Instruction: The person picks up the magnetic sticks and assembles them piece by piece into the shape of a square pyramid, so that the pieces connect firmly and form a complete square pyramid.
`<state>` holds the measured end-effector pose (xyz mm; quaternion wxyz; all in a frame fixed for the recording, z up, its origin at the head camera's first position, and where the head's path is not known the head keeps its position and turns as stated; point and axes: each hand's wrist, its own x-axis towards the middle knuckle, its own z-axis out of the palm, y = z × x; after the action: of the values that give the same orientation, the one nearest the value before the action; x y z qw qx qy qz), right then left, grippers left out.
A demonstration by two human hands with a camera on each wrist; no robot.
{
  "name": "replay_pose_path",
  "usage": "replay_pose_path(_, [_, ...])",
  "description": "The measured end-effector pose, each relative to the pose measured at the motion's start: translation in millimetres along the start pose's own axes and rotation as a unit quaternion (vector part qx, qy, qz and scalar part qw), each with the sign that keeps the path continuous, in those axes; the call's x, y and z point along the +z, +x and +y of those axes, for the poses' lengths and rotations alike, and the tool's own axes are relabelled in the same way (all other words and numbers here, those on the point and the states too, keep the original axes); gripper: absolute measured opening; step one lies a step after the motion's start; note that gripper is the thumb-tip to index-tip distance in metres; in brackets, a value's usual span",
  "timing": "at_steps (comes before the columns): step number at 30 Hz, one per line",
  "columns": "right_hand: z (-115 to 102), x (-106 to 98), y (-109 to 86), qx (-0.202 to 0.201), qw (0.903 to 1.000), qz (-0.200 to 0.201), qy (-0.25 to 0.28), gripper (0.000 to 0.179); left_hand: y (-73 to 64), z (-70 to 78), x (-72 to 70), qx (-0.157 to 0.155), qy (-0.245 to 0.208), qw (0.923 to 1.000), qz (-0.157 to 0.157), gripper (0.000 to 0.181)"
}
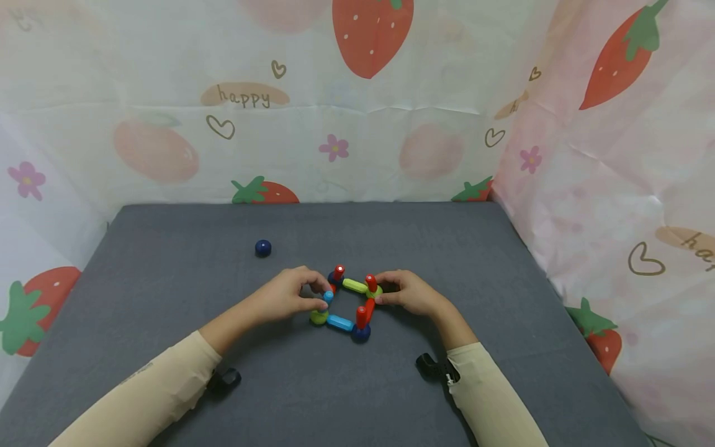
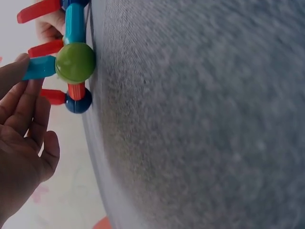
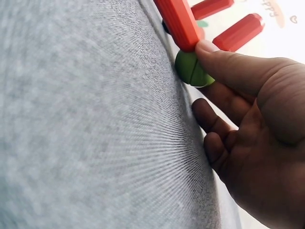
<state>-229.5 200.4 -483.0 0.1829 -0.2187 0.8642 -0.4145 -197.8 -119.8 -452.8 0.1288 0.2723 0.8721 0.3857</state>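
Note:
A four-sided frame of magnetic rods and balls lies on the table between the hands. My left hand pinches a blue rod that stands on the near-left green ball. My right hand holds the far-right green ball between thumb and fingers. Red rods stand on the other three corners, including both navy balls. Along the base run a light-blue rod, a yellow-green rod and red rods, the left one partly hidden by the left hand.
A loose navy ball lies apart on the grey tabletop, beyond the left hand. Fruit-printed curtains hang along the back and sides. Black straps hang at both wrists.

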Motion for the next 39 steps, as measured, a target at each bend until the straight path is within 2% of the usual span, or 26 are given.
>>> replay_pose_path(10, [-4,0,4.9,0.004,0.9998,-0.016,-0.009,0.04,-2.7,7.2,5.0,0.006,0.011,0.9999,0.0,0.019])
replay_pose_path(24, [-11,-5,21.4,0.01,0.9986,-0.052,-0.009,0.039,-5.2,7.0,8.1,-0.01,0.017,0.9997,0.015,0.018])
replay_pose_path(39, [-13,-6,36.8,-0.011,0.9961,-0.086,-0.016,0.039,-4.4,9.2,14.3,-0.055,0.009,0.998,0.031,0.015])
